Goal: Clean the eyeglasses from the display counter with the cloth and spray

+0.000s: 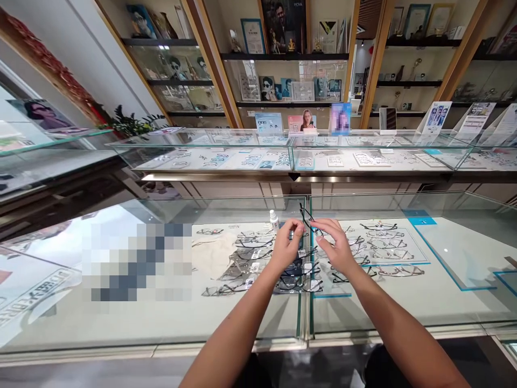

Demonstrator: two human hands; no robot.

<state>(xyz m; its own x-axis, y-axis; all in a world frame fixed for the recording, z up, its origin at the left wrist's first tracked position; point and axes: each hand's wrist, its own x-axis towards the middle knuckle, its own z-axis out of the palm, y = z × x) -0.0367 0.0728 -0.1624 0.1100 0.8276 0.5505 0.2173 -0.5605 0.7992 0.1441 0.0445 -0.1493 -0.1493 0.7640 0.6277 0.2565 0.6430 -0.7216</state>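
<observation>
A pair of dark-framed eyeglasses [307,214] is held up between my two hands, above the glass counter. My left hand [287,245] is closed, its fingertips pinched at the left side of the frame. On the other side, the thumb and fingers of my right hand [336,242] grip the frame, with the fingers stretched forward. My fingers hide part of the eyeglasses. Just behind my left hand stands a small white bottle [274,220]. Rows of eyeglasses [253,242] lie under and to the left of my hands, and more eyeglasses [388,243] lie to the right.
The glass counter [169,339] spans the front, with a seam below my hands. A pale cloth-like patch [214,253] and a blurred-out area are at left. Blue-edged panels [456,253] lie at right. Behind runs another display case [226,138], with shelves [283,56] beyond.
</observation>
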